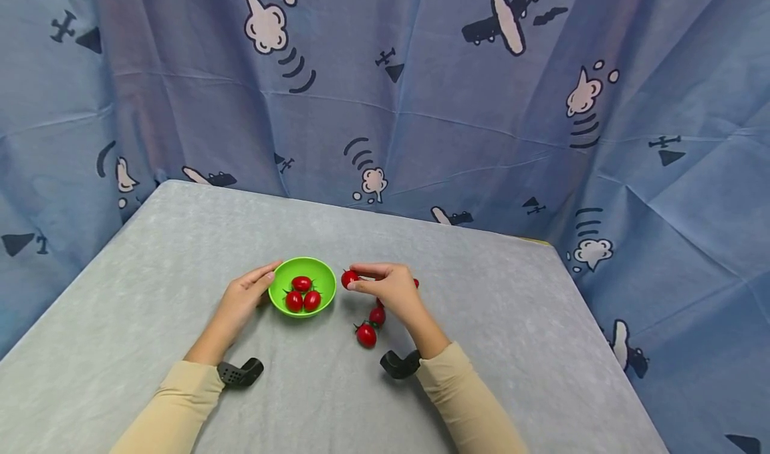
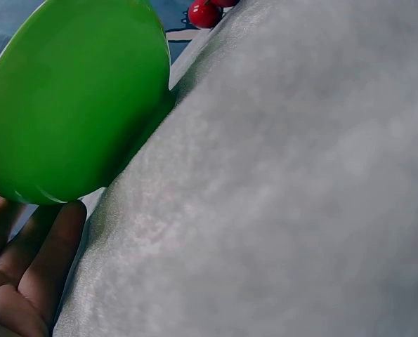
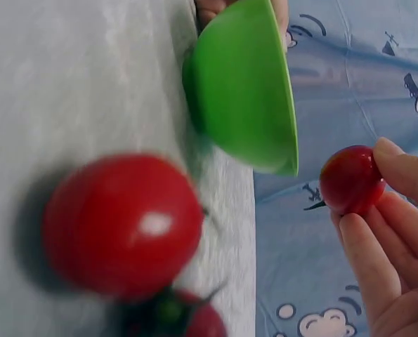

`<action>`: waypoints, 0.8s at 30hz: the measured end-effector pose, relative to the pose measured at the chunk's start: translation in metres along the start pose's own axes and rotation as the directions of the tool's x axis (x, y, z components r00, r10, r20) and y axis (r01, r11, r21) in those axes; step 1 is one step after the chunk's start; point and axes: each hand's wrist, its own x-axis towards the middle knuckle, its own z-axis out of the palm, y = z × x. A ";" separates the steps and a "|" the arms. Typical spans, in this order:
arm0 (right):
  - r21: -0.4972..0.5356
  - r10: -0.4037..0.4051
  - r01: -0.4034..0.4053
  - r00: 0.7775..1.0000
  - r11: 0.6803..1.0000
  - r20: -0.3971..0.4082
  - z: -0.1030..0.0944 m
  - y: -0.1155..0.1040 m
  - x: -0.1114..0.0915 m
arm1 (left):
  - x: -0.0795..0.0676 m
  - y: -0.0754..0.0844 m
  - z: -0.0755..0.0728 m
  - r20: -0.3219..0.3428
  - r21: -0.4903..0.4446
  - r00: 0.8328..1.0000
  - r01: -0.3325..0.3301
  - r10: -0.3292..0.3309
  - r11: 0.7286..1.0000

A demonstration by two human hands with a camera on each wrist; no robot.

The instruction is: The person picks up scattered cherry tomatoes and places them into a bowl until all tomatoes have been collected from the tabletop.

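A bright green bowl (image 1: 273,300) stands on the table with three cherry tomatoes (image 1: 302,283) in it. My left hand (image 1: 240,300) rests against the bowl's left side, and its fairly straight fingers (image 2: 54,246) touch the outer wall in the left wrist view. My right hand (image 1: 391,290) pinches a red cherry tomato (image 3: 349,179) between thumb and fingers, raised just right of the bowl's rim. Below that hand lie loose cherry tomatoes (image 1: 365,335); some are partly hidden by it. One nearby tomato (image 3: 124,225) looms large in the right wrist view.
A pale grey cloth covers the table (image 1: 198,240). Behind it and to the sides hangs a blue curtain (image 1: 337,106) with airplane prints. Each wrist carries a black device (image 1: 240,372) below the hand.
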 end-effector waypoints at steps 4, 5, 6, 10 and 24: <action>0.020 -0.057 0.056 0.998 0.998 0.032 0.009 -0.007 0.003 | 0.000 0.000 0.000 -0.001 -0.008 1.000 -0.004 0.004 1.000; 0.029 -0.067 0.066 0.997 0.997 0.039 0.012 -0.008 0.004 | 0.000 0.000 0.000 0.000 -0.009 1.000 -0.005 0.005 1.000; 0.037 -0.075 0.074 0.996 0.997 0.047 0.014 -0.009 0.004 | 0.000 0.000 0.000 0.001 -0.011 1.000 -0.006 0.006 1.000; 0.057 -0.073 0.069 0.994 0.996 0.081 0.024 -0.013 0.005 | 0.001 -0.001 0.000 0.000 -0.008 1.000 -0.012 0.012 1.000; 0.034 -0.085 0.082 0.991 0.996 0.105 0.058 -0.020 0.017 | 0.000 0.000 0.000 0.000 0.019 1.000 -0.002 0.002 1.000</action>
